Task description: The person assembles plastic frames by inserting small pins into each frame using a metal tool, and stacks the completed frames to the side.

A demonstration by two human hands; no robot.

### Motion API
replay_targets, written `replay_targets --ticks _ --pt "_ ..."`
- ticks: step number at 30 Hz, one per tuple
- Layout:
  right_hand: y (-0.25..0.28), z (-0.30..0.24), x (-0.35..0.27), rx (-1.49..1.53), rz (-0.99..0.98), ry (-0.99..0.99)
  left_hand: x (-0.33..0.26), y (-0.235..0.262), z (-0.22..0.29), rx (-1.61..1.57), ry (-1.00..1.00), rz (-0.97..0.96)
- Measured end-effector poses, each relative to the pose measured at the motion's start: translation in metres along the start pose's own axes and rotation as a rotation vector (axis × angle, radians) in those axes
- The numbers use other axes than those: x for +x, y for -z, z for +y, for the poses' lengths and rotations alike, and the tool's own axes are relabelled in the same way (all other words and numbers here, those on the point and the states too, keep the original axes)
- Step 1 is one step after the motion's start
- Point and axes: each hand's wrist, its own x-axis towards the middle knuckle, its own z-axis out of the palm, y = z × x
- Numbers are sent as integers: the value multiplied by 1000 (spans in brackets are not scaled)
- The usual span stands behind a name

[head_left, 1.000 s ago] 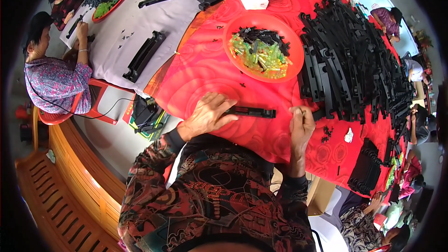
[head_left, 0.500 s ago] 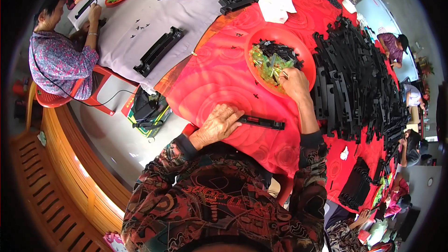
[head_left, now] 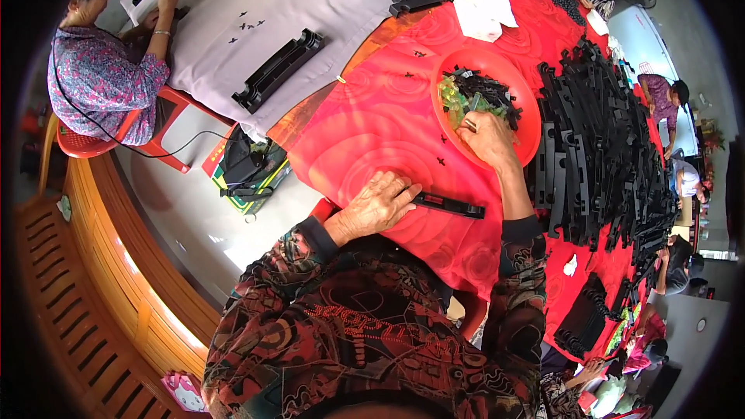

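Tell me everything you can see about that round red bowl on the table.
The red bowl is round, wide and shallow, smooth and slightly shiny, apparently plastic. It sits upright on the red cloth, left of the heap of black parts. Inside are small dark pieces and translucent green-yellow pieces. The right hand reaches in over its near edge; whether it touches the bowl itself is unclear.

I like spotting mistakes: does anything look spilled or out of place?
Maybe: a few tiny black pieces lie scattered on the red cloth, outside the red bowl, so they could look dropped.
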Motion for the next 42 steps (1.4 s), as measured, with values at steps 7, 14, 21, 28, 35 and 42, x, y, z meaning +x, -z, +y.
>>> replay_targets --ticks 7,14,21,28,35,42 --pt "-3 7 5 -62 61 255 4 1 -1 20 4 5" --pt "11 -2 -2 301 -20 125 4 -2 -5 -56 14 32" --pt "21 -21 -54 488 138 135 3 -2 -5 -76 0 29" --pt "-30 -33 -133 503 146 37 6 9 -10 -309 113 -128" --pt "-53 -35 -138 402 229 82 4 7 -1 -173 -14 -35" --pt "-71 -46 -139 346 397 -31 7 6 10 54 -104 -87"
